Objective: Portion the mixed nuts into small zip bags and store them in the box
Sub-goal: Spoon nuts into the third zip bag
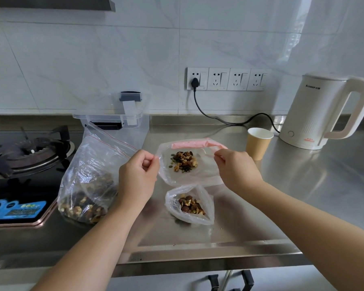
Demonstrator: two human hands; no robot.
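Closing a little bag of nuts

From my head camera: my left hand (138, 177) and right hand (237, 169) each pinch a side of the small clear zip bag with the pink strip (189, 162), held just above the shiny steel bench (303, 185) with nuts inside. If I tip it before the strip is pressed closed, I think the nuts will spill. I count two small bags; the other small clear bag of nuts (190, 204) lies open below. One big clear bag of mixed nuts (88, 181) stands at the left, one clear plastic box (116, 120) behind it.
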